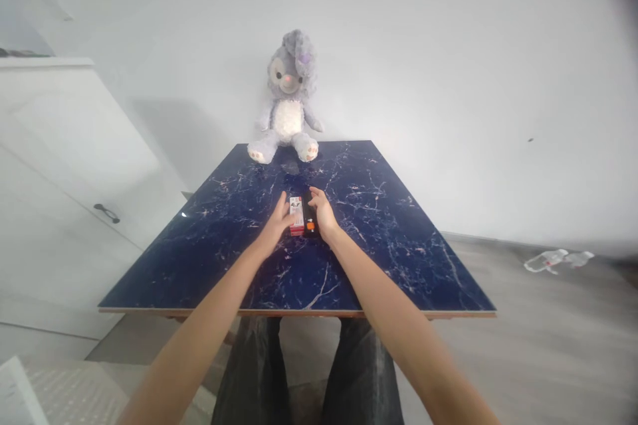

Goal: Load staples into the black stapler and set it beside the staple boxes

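A small white-and-red box and a black box with an orange patch stand side by side on the blue marbled table, touching or nearly so. My left hand grips the white-and-red box from the left, its thumb lying across the front and its fingers along the side. From the right, my right hand holds the black box, thumb and fingertips at its upper part. My right palm and fingers partly cover the black box's right side.
A grey plush rabbit sits at the table's far edge against the white wall. To the left is a white cabinet with a dark handle. Clear plastic bottles lie on the floor at right. My legs are under the near edge.
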The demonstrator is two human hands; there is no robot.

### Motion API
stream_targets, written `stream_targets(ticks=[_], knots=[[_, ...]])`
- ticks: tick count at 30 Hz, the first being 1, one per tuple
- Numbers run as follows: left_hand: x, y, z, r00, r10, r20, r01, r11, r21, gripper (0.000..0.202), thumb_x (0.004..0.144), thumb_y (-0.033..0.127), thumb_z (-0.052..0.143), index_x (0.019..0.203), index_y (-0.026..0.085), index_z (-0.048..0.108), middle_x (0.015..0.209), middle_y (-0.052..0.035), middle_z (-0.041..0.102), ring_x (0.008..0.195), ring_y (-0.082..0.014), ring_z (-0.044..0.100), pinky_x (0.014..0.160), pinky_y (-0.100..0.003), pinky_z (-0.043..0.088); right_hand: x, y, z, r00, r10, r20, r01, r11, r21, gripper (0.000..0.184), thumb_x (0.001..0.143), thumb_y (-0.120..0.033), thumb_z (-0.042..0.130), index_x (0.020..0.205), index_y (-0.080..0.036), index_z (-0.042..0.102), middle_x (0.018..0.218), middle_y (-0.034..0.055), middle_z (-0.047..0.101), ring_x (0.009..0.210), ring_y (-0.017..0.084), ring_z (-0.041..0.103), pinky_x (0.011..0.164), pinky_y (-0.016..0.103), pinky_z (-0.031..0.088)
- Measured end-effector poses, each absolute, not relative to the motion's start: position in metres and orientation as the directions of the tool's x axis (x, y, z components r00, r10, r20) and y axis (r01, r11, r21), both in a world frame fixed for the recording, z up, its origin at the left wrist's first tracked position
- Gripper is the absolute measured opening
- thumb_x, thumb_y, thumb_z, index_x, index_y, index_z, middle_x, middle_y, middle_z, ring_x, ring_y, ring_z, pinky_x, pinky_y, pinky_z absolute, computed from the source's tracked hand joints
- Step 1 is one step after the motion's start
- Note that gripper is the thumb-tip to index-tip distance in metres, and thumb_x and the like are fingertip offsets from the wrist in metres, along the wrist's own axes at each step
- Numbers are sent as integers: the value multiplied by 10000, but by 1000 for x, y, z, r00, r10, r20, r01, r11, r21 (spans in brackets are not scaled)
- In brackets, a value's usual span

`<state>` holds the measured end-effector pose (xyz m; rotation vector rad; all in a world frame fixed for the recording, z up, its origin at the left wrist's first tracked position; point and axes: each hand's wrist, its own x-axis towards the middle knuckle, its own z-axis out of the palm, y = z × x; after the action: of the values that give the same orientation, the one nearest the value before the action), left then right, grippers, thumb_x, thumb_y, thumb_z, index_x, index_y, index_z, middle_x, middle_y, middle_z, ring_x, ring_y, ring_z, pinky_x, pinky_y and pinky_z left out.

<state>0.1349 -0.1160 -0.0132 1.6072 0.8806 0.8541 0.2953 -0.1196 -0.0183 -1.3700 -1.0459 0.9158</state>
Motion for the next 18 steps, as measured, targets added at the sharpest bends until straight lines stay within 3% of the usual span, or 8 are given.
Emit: stream_targets(ticks=[2,4,7,10,13,18], knots=[[118,-116,-14,536,833,138,338,-362,869,1203,715,496,837,1639,246,109,1588,-163,422,1569,-345,111,1236,-554,128,296,-120,-18,352,935,35,68,12,-998,655,754,-209,396,1402,-185,485,1489,93,521,1307,199,551,999,296,488],[110,-115,-15,538,828,159,476,-454,753,1181,700,460,851,1632,233,163,1547,-163,482,1573,-358,44,1232,-575,80,296,-121,-18,360,933,30,73,4,-997,677,710,-189,414,1382,-186,498,1490,97,521,1309,210,549,1014,314,483],[113,-111,-19,542,814,209,559,-535,634,1065,764,488,786,1620,207,218,1519,-167,516,1568,-352,100,1226,-556,136,297,-123,-17,359,931,61,123,18,-992,662,691,-185,444,1349,-192,518,1439,94,565,1266,216,574,1001,312,491],[133,-103,-23,575,788,219,566,-577,589,1070,741,519,792,1608,196,254,1498,-167,539,1552,-365,175,1219,-539,173,311,-127,-13,415,903,111,260,-1,-966,584,720,-224,485,1301,-194,534,1371,103,602,1209,217,598,987,307,495],[168,-97,-28,597,764,246,525,-604,600,1081,708,514,815,1595,187,290,1500,-163,538,1527,-382,235,1209,-524,215,344,-141,-7,479,870,116,418,-110,-902,498,804,-338,506,1280,-194,531,1304,123,636,1164,232,621,975,331,501],[249,-97,-32,610,735,297,422,-618,663,1034,681,412,834,1566,162,359,1495,-156,537,1465,-394,333,1180,-483,291,414,-179,2,487,871,59,561,-261,-786,518,893,-456,496,1335,-185,496,1148,119,720,1032,261,692,916,362,514]])
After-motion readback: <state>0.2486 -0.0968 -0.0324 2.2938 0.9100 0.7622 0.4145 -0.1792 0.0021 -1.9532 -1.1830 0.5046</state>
